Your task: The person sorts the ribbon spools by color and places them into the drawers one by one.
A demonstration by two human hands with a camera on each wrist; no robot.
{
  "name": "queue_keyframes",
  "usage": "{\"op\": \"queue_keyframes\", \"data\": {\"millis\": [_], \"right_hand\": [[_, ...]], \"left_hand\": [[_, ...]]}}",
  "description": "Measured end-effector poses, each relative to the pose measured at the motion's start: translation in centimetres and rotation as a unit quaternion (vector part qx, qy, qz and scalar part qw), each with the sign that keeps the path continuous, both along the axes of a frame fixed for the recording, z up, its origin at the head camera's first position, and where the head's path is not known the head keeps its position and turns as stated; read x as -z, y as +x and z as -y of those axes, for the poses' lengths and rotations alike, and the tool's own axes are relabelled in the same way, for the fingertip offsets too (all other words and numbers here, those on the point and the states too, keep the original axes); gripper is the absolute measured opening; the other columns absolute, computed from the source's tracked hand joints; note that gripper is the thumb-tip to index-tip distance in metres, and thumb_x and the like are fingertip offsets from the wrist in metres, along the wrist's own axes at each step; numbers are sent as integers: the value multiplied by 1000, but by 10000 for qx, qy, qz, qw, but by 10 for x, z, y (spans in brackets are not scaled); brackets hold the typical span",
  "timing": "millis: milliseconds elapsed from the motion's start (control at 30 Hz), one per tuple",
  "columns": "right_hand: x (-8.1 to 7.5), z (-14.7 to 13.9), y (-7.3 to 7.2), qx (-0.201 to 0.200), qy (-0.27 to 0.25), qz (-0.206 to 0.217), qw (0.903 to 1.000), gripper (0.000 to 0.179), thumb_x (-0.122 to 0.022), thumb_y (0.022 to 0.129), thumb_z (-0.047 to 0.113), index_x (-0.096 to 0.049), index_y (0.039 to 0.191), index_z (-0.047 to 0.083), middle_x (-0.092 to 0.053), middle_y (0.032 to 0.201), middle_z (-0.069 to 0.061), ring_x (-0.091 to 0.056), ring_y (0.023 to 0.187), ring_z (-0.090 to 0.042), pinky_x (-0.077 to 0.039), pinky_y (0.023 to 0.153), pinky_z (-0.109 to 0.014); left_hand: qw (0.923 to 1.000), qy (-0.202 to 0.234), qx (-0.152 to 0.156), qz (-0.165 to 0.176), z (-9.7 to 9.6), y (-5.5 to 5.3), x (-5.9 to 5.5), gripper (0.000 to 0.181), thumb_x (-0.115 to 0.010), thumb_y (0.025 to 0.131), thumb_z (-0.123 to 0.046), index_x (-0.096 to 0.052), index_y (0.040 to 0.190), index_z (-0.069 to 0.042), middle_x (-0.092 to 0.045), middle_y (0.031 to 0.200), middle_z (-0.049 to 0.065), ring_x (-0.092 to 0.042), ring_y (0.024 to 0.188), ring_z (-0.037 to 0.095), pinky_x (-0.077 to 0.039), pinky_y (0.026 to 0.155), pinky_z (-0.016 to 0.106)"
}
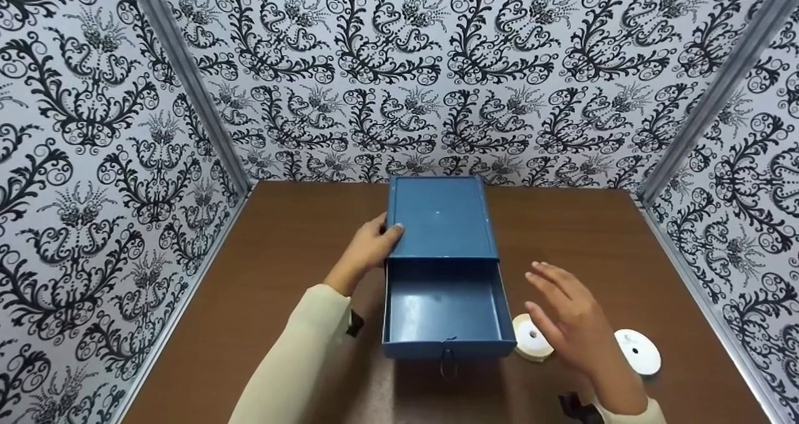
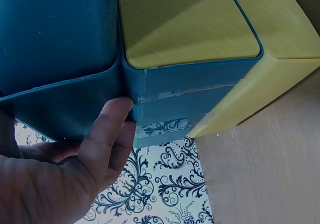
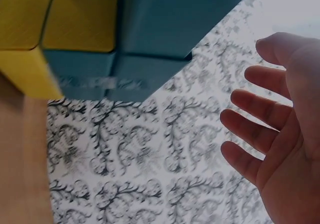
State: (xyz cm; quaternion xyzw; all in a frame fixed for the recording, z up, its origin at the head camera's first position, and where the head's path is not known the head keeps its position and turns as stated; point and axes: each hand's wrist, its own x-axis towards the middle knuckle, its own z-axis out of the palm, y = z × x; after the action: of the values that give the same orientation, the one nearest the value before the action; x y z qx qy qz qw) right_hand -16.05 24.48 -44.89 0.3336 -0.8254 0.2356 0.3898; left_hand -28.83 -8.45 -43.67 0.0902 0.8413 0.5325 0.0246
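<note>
Two bare hands flank a blue-and-yellow drawer cabinet (image 1: 440,221) standing on a brown tabletop (image 1: 299,243). The left hand (image 1: 372,243) holds the cabinet at its left side, thumb over the top edge and fingers against the blue side wall; in the left wrist view a strip of clear tape (image 2: 175,93) runs along that wall just beyond the fingertips. The right hand (image 1: 571,318) holds nothing, its fingers extended and parted, a little off the cabinet's right side. Between the hands, the blue top drawer (image 1: 440,315) stands pulled out, nearer the person than the left hand, with a thin ring pull (image 1: 448,353) hanging at its front. Lower than the left hand, a yellow drawer front (image 2: 190,24) sits in the blue casing, with another yellow tier (image 2: 280,24) beneath it. One white-faced spool with a cream edge (image 1: 524,344) lies just left of the right hand's thumb, near the drawer's front corner; a second white spool (image 1: 646,354) lies right of that hand. Cream sleeves (image 1: 293,349) reach toward both wrists. Farther ahead of the hands, behind the cabinet, rises a black-and-white scroll-patterned wall (image 1: 399,68).
</note>
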Motion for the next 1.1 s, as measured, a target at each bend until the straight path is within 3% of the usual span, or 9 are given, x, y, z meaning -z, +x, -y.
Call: {"op": "queue_keyframes", "data": {"millis": [133, 367, 500, 667, 833, 1100], "right_hand": [[12, -8, -5, 328, 137, 252, 9991, 41, -56, 88, 29, -62, 116, 0, -56, 124, -13, -52, 111, -33, -26, 104, -26], [35, -16, -12, 510, 379, 553, 9964, 48, -68, 75, 16, -59, 120, 1, -55, 124, -15, -51, 111, -34, -34, 96, -37], [46, -23, -15, 699, 421, 864, 9929, 49, -71, 74, 16, -59, 120, 1, -55, 122, -17, -50, 112, -34, -35, 96, -38], [62, -37, -16, 1131, 485, 1296, 9839, 48, -73, 74, 16, -59, 118, 1, -54, 122, -19, -49, 113, -37, -39, 91, -52], [74, -52, -16, 1523, 487, 1832, 9700, 49, -73, 75, 18, -58, 120, 3, -53, 125, -18, -45, 117, -38, -36, 91, -58], [83, -85, -17, 1707, 338, 1655, 9707, 49, -74, 72, 13, -59, 117, -1, -54, 121, -22, -46, 112, -42, -36, 89, -59]], "left_hand": [[10000, 39, 35, 28, -5, -2, 0, 42, -50, 92, -31, -50, 130, -13, -61, 105, 12, -61, 84, 25, -52, 63, 36], [9996, -279, -3, -98, -10, -4, 0, 43, -49, 93, -34, -51, 129, -12, -59, 115, 8, -56, 96, 21, -46, 82, 36], [9998, -193, 1, -56, -8, -4, -1, 41, -49, 93, -33, -51, 128, -12, -59, 116, 8, -55, 98, 21, -45, 85, 38], [9998, -125, 139, -10, -7, -6, -2, 41, -48, 93, -34, -51, 129, -13, -59, 115, 8, -55, 97, 22, -45, 84, 38], [9998, -185, 55, -42, -7, -8, -1, 44, -49, 93, -34, -49, 132, -12, -58, 116, 9, -55, 98, 22, -44, 86, 38], [10000, -81, 17, 39, -8, -6, -1, 48, -50, 93, -33, -46, 134, -11, -58, 117, 10, -56, 98, 23, -45, 84, 38]]}}
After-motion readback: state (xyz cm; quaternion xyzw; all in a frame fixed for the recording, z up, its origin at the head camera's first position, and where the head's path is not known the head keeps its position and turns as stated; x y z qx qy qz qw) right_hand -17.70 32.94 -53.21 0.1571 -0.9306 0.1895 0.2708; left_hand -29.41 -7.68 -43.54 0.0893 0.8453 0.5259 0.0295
